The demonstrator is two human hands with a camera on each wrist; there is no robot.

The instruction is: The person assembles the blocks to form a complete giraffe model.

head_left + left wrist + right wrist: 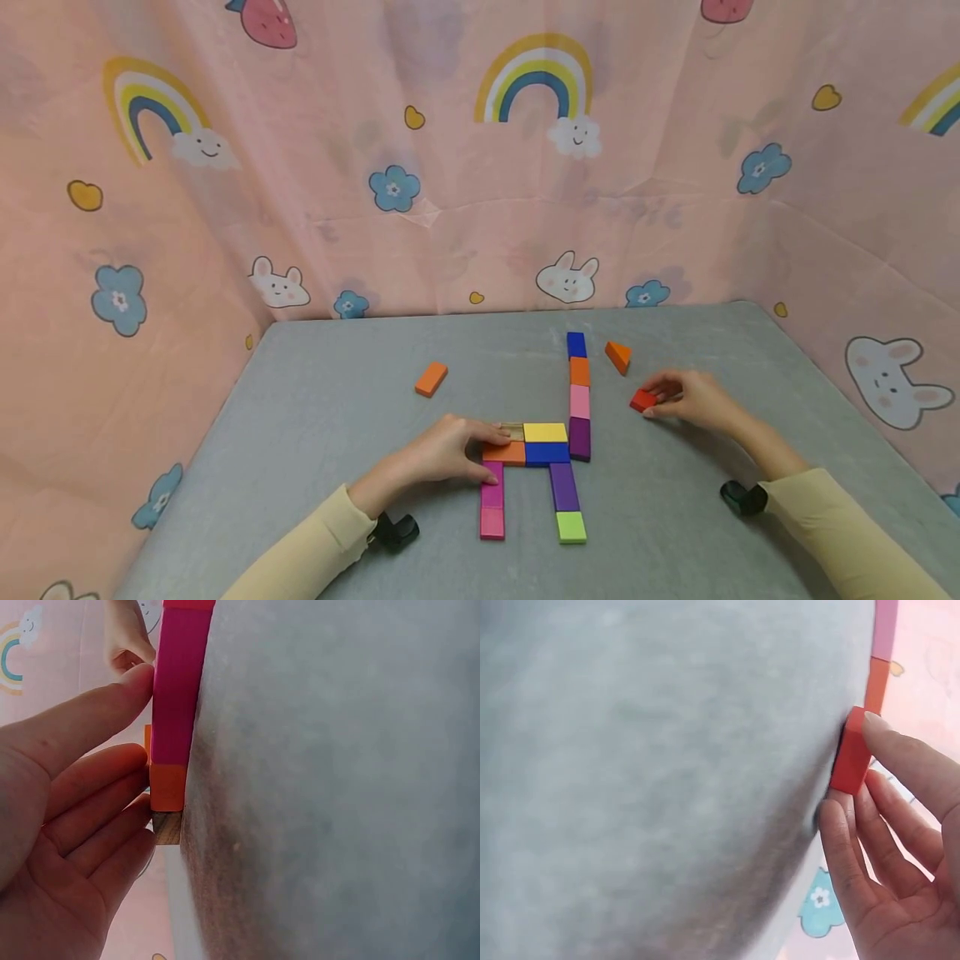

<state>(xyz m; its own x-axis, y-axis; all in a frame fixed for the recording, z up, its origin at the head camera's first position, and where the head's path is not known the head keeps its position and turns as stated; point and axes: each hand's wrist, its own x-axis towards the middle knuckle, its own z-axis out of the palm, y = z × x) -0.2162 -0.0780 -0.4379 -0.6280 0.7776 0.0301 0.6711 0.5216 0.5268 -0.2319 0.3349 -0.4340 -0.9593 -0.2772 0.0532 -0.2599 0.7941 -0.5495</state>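
In the head view my left hand (442,450) touches the left side of a flat block figure, its thumb at a magenta block (492,496) and its fingertips at a bare wooden block (514,432). The left wrist view shows those fingers fairly straight beside an orange block (168,787). Yellow (545,432) and blue (547,453) blocks adjoin on the right, with purple (565,487) and lime green (572,527) ones below. Farther right, my right hand (693,400) pinches a red block (852,754) between thumb and fingers, low over the tabletop or touching it.
A column of purple (580,438), pink (580,402), orange (580,372) and blue (576,345) blocks rises from the figure's right side. An orange triangular block (618,357) and a loose orange block (431,379) lie on the grey table (337,367). Behind hangs a pink patterned cloth (315,167).
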